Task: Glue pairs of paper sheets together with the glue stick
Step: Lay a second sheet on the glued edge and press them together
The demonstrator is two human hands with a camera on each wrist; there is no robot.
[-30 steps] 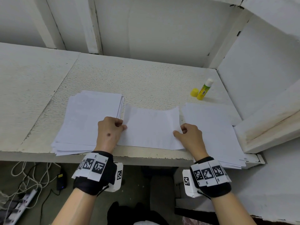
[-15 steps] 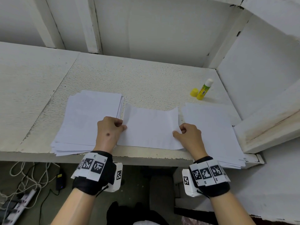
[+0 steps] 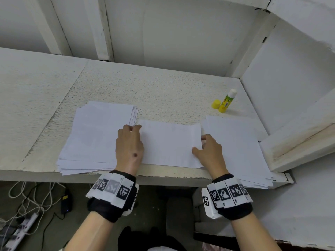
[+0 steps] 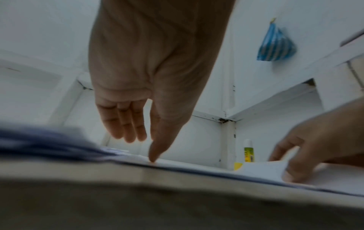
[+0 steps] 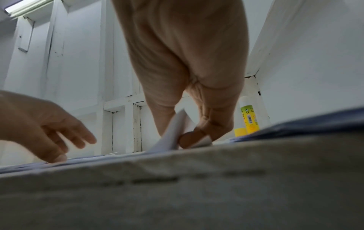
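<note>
Soft even light; wrist views blurred (foreground especially).

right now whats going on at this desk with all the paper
A person is working on the middle sheet, which lies between two paper stacks. The left hand presses its left edge flat with a fingertip; the right hand pinches its lifted right edge. The glue stick stands uncapped at the back, beside its yellow cap.

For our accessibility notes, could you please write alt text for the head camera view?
Two hands work a white sheet lying between two paper stacks on a white shelf: the left hand presses its left edge, the right hand pinches its lifted right edge. An uncapped glue stick stands behind the right stack, its yellow cap beside it.
</note>
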